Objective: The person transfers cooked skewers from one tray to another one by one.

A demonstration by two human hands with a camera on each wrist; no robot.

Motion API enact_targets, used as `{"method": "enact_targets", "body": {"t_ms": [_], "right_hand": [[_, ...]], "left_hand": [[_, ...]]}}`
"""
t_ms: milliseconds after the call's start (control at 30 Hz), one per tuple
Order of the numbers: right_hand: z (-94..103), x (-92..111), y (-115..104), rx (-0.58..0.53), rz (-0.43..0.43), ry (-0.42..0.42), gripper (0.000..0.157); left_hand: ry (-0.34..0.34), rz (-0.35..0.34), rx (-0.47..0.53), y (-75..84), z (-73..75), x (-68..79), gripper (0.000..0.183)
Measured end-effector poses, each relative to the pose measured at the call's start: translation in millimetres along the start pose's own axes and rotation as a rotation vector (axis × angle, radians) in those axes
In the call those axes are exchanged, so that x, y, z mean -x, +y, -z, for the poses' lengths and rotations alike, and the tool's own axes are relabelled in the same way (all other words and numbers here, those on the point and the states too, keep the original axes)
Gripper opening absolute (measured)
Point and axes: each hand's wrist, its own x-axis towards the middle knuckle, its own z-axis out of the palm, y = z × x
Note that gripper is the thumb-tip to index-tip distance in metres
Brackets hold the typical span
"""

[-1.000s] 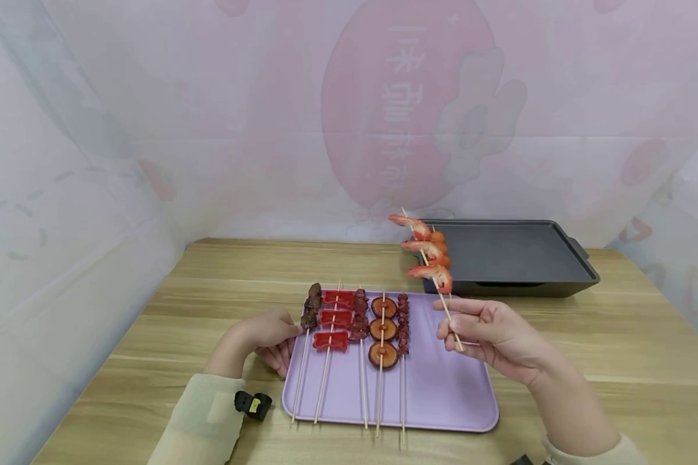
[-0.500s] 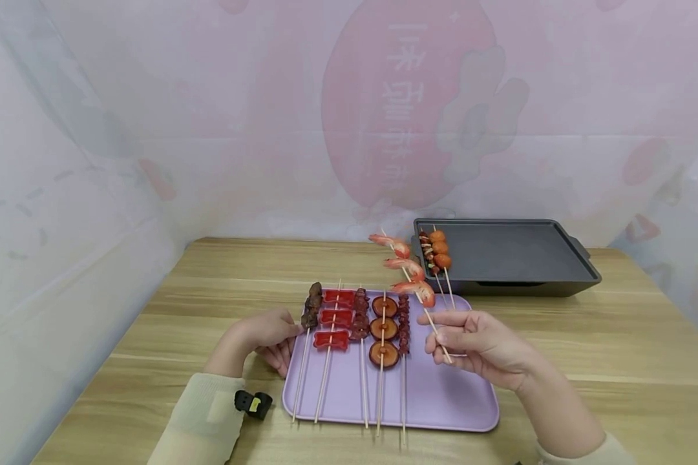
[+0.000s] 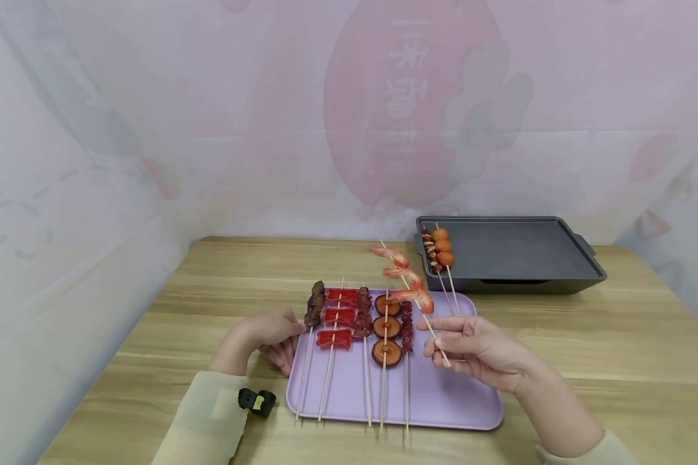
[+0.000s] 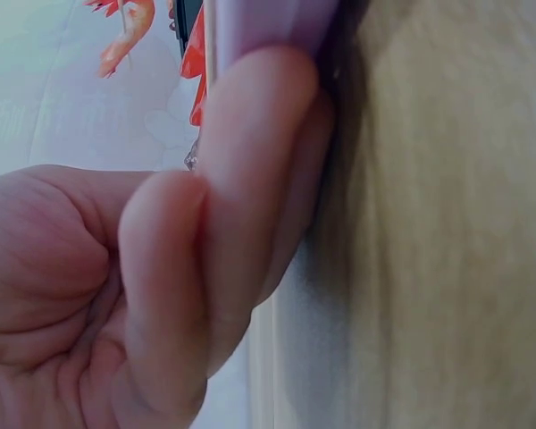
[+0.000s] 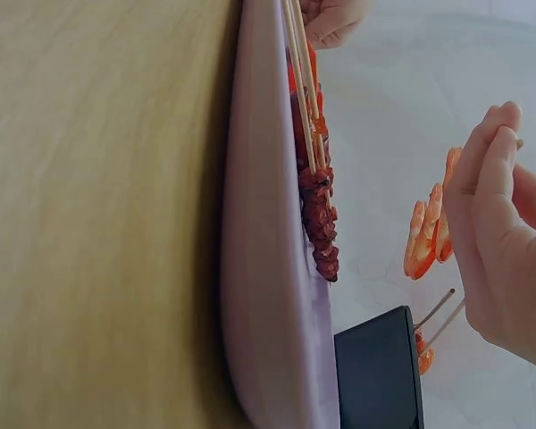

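Observation:
My right hand (image 3: 479,352) pinches the bare end of a shrimp skewer (image 3: 408,279), which carries three orange-pink shrimp and is raised, tilted, over the right half of a lilac tray (image 3: 442,403). The right wrist view has the shrimp (image 5: 420,234) beyond the fingers. At the tray's left edge my left hand (image 3: 273,336) grips the rim, and its fingers (image 4: 250,152) touch the tray's side in the left wrist view. On the tray lie a dark meat skewer (image 3: 314,303), a red bone-shaped skewer (image 3: 338,316), a reddish meat skewer (image 3: 363,313), a mushroom skewer (image 3: 386,352) and a thin dark-red meat skewer (image 3: 407,326).
Behind the tray at the right stands a black grill pan (image 3: 518,248). Along its left side lie an orange ball skewer (image 3: 444,245) and a mixed skewer (image 3: 430,248), their sticks hanging over the front edge. A printed cloth (image 3: 256,129) backs the wooden table (image 3: 169,310).
My right hand has brought the shrimp skewer left and down, away from the grill pan to above the tray. The left hand stays at the tray's edge. The head view has shifted slightly.

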Motion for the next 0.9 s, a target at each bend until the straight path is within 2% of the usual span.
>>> {"method": "enact_targets", "body": {"t_ms": [200, 433, 767, 900], "right_hand": [[4.9, 8.2, 5.1, 0.046, -0.03, 0.034, 0.056], [9.3, 18.0, 14.9, 0.096, -0.052, 0.031, 0.047], [14.1, 33.7, 11.1, 0.153, -0.139, 0.005, 0.048], [18.4, 43.5, 14.0, 0.168, -0.146, 0.002, 0.041]], "left_hand": [[0.002, 0.009, 0.005, -1.8, -1.0, 0.5, 0.047], [-0.004, 0.003, 0.005, -2.1, -1.8, 0.0, 0.048], [0.002, 0.024, 0.024, 0.5, -1.6, -0.1, 0.044], [0.002, 0.024, 0.016, 1.2, -0.8, -0.2, 0.045]]}}
